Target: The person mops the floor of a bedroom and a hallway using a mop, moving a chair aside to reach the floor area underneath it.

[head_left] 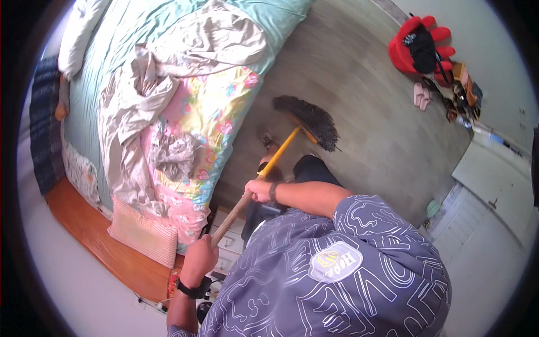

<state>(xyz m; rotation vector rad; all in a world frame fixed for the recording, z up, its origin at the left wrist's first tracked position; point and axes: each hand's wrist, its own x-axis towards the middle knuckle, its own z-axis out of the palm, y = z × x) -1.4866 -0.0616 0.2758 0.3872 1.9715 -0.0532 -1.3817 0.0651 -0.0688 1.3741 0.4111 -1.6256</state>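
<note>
A broom [279, 153] slants across the middle of the view, its wooden stick running into a yellow lower part. Its wide head of dark bristles [314, 122] is at the grey floor, beyond my feet. My left hand [200, 257] is closed around the upper end of the stick, with a black band on the wrist. Farther down, my right hand [259, 190] grips the stick near where the yellow part begins. A shoe [266, 135] shows just left of the yellow handle, close to the bristles.
On the left stands a bed with a green sheet [286, 14], a floral cover [216, 112], rumpled grey cloth [219, 39] and a striped pillow [147, 235]. At the far right are a red hand-shaped chair [400, 49], pink slippers [421, 96] and a white door [494, 174].
</note>
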